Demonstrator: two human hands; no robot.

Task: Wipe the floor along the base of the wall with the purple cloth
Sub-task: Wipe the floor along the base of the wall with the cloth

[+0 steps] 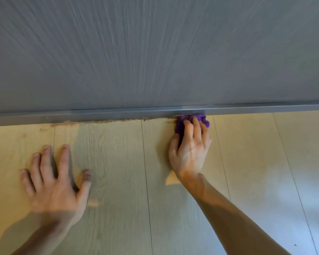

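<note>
The purple cloth (201, 119) is bunched against the grey skirting strip (99, 115) at the foot of the grey wall (155, 52). My right hand (191, 148) presses down on it, fingers curled over the cloth. A thin line of brown dirt (107, 121) runs along the floor edge to the left of the cloth. My left hand (55, 179) lies flat on the pale wooden floor (118, 172), fingers spread, holding nothing.
The floor is made of long light planks running toward the wall. A bright patch of light falls on the floor at the lower right (302, 208).
</note>
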